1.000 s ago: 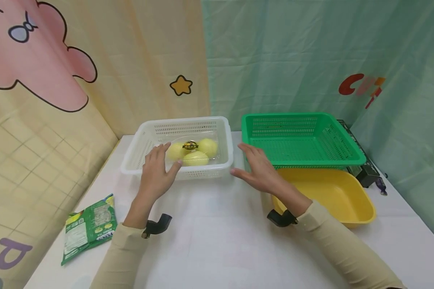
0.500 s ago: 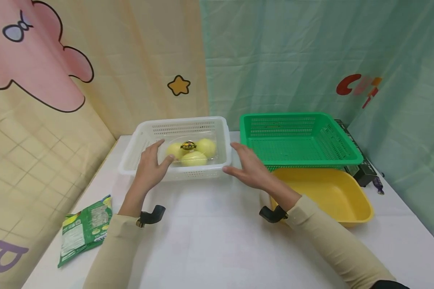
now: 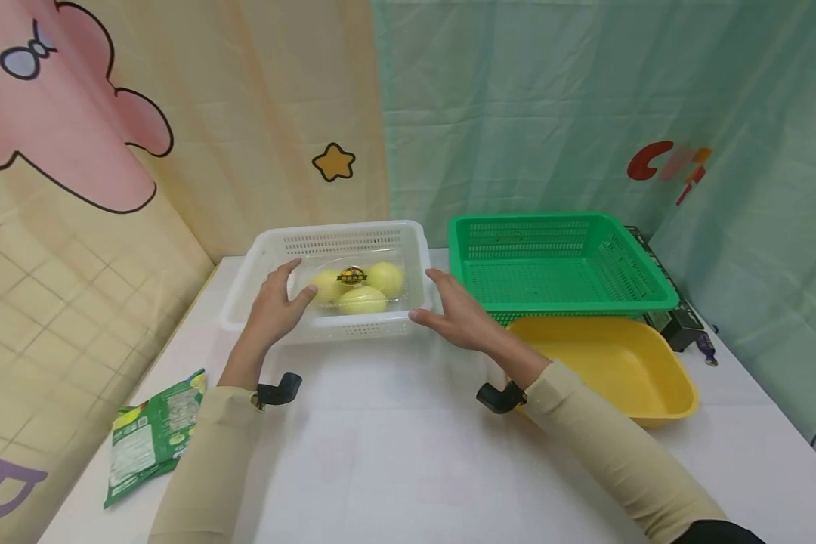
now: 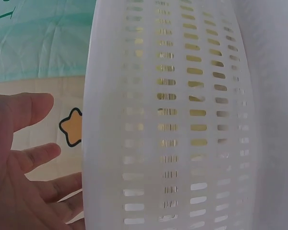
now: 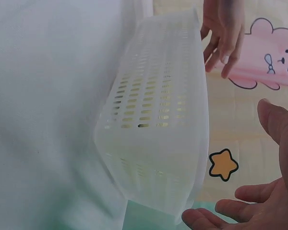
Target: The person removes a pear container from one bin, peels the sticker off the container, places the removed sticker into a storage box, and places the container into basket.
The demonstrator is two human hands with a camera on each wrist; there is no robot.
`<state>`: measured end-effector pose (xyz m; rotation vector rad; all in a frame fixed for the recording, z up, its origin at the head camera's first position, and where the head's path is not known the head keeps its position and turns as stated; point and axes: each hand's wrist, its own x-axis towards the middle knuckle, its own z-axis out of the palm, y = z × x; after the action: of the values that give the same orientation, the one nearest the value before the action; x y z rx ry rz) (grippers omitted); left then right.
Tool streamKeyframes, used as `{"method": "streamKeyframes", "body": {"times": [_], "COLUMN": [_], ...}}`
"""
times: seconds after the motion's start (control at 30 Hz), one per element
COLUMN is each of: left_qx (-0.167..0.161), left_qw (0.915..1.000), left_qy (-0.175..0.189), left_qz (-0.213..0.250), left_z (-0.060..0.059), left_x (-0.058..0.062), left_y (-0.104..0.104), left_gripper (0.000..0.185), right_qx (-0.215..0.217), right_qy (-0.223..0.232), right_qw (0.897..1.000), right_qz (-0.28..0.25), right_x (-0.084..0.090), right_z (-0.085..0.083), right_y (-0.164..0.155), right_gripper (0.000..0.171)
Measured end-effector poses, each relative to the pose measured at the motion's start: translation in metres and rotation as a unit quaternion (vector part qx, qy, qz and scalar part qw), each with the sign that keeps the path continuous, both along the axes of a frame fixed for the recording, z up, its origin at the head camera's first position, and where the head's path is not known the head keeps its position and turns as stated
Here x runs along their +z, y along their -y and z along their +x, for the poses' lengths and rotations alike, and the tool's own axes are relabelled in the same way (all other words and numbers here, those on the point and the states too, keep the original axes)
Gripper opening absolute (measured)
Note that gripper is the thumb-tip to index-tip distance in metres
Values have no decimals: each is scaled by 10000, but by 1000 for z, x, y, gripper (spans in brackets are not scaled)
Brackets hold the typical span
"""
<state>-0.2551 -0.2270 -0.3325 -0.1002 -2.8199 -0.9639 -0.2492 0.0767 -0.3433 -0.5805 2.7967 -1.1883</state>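
A white perforated plastic basket (image 3: 353,321) stands at the back left of the table. Inside it lies a clear plastic box (image 3: 401,261) with a dark label and three pale yellow round fruits (image 3: 362,301). My left hand (image 3: 267,308) overlaps the basket's front left part from above, thumb and fingers spread. At the basket's right side is my right hand (image 3: 459,316), fingertips close to the rim and thumb near the front corner. Both hands have relaxed fingers with nothing in them. In the right wrist view, the basket (image 5: 153,96) lies between my two hands.
A green perforated basket (image 3: 537,308) stands at the back right, with a yellow basin (image 3: 612,363) in front of it. A dark box (image 3: 683,329) sits beside them. At the left edge lies a green snack bag (image 3: 153,434). Curtains (image 3: 551,98) close off the back and sides.
Both hands have shifted slightly left in the head view, along with the whole scene. The right hand has come closer to the white basket's right rim. The basket appears still.
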Motion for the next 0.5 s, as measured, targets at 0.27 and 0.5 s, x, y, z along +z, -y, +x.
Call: {"method": "streamKeyframes", "body": {"times": [0.27,0.5], "left_qx": [-108,-148], "left_qw": [9994,9981], "left_qy": [331,590], "left_qz": [-34,23], "left_z": [-10,-14], "left_x": [1,-2], "left_y": [10,16], "left_gripper": [66,67], "right_qx": [44,201], "right_qy": [31,26], "right_qw": [9997,9983], "right_qz": [-248,-539], "right_x": [-3,-10], "right_z": [-3,-8], "right_y": [6,10], "right_gripper": [80,75]}}
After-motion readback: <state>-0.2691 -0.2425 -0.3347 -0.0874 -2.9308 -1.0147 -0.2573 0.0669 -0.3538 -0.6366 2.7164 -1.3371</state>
